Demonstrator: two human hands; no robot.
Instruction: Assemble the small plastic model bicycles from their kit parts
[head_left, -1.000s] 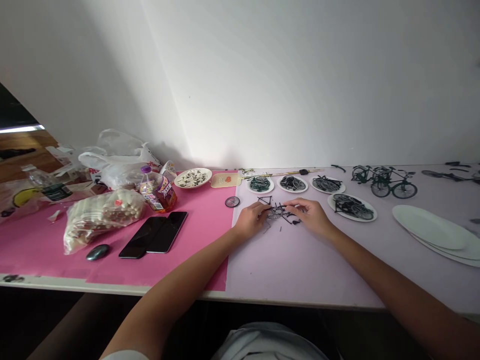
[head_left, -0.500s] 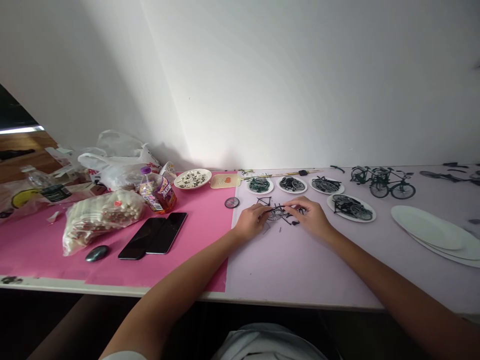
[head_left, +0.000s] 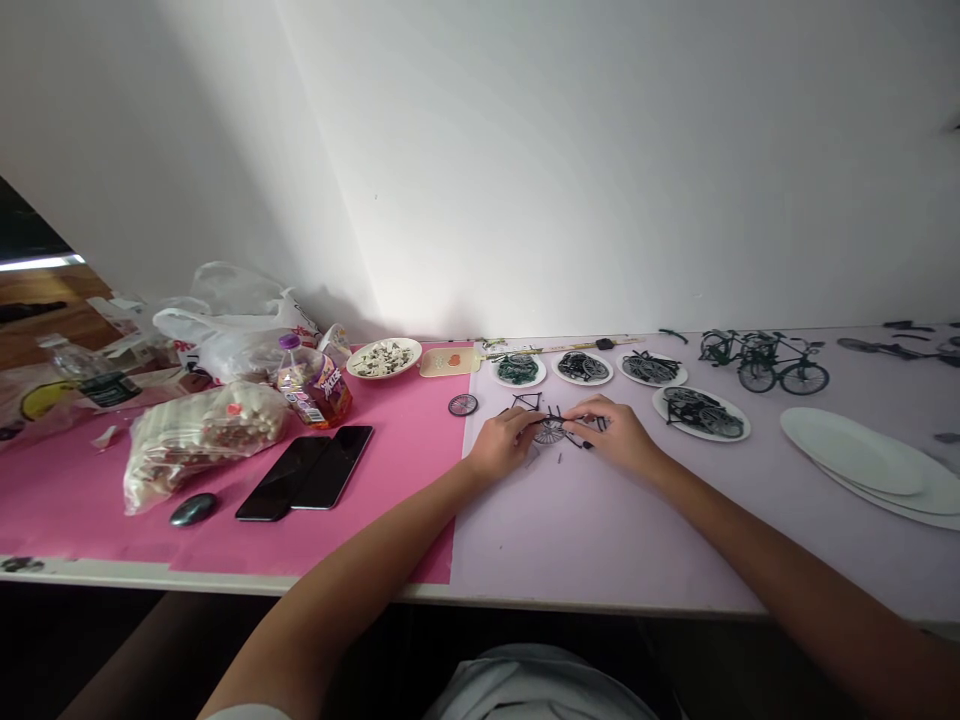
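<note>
To work this thin dark part (head_left: 553, 420) well, both ends call for a light, even pinch, since so slender a piece would probably bend or snap if one hand pressed harder than the other. Any twist or push is best made small and in line with the piece, with the fingertips low over the surface (head_left: 600, 530) so that a slip drops nothing far. It also seems wise to spare the spokes of the small wheel (head_left: 549, 433) just on the near side of the part; whether the two are joined is too small to tell. The part lies between the hands, on the pale right side of the surface, near the edge of the pink sheet (head_left: 420, 480). The left hand (head_left: 499, 445) comes in from the left with its back up, thumb and fingers apparently clamped on the part's left end. The right hand (head_left: 616, 432) mirrors it, its fingers bent and seemingly pinched together on the right end, though the exact contact is partly hidden. Both forearms slant inward over the near edge. A dark frame piece (head_left: 527, 401) lies just beyond the left fingertips, and a loose wheel (head_left: 463, 404) rests farther left, on the pink.
</note>
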